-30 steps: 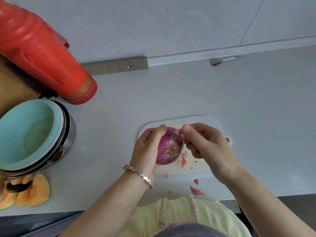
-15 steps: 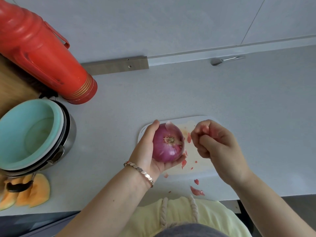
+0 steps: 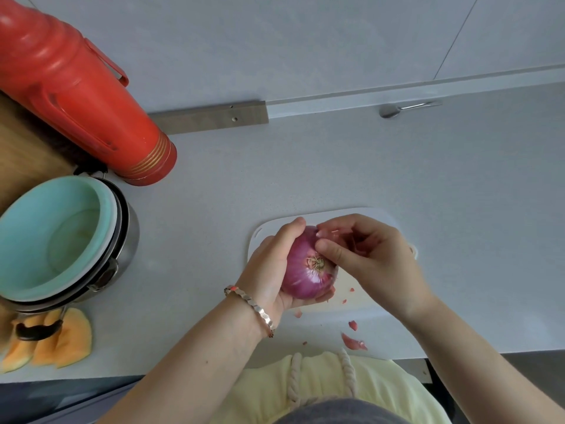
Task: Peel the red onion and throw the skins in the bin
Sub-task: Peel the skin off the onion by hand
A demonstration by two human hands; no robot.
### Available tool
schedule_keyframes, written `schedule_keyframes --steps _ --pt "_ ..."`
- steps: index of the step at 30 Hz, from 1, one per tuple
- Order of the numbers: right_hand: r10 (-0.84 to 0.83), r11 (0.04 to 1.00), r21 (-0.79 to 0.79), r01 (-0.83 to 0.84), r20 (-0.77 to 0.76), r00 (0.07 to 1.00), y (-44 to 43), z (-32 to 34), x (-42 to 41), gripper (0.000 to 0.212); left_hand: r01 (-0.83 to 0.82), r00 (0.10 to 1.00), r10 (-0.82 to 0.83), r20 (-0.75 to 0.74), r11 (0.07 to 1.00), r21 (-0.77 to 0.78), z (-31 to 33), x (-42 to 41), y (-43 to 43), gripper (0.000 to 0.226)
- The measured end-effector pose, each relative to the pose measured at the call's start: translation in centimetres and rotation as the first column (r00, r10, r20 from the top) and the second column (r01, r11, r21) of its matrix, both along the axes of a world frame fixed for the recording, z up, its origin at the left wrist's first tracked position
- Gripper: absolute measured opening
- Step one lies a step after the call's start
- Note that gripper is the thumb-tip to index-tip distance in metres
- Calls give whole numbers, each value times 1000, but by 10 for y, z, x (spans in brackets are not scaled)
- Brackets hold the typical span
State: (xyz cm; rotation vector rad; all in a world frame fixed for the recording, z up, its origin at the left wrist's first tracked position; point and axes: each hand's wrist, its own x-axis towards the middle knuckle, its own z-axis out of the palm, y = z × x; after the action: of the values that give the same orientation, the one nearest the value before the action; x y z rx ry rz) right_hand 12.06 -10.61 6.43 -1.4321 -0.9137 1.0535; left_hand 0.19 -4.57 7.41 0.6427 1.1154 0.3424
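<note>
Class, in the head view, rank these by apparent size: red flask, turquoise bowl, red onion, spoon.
1. red flask, though cropped at the frame edge.
2. turquoise bowl, nearly as large; nearness to the camera makes that pair unsure.
3. red onion, partly covered.
4. spoon, clearly smallest.

Soft even daylight, wide-angle edge distortion

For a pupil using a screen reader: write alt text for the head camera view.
A left hand grips a red onion over a white cutting board while the right hand picks at its skin near the root. Skin scraps lie on the grey counter; a red flask, teal bowl and melon slices sit at left.
</note>
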Motion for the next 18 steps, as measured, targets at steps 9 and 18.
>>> schedule_keyframes --steps 9,18 --pt "-52 999 13 52 45 998 -3 -6 -6 11 -60 998 59 -19 994 -94 0 0 0 35" --pt "-49 999 -26 43 -326 944 -8 -9 4 18 -202 979 203 -18 953 -227 8 1 2 40"
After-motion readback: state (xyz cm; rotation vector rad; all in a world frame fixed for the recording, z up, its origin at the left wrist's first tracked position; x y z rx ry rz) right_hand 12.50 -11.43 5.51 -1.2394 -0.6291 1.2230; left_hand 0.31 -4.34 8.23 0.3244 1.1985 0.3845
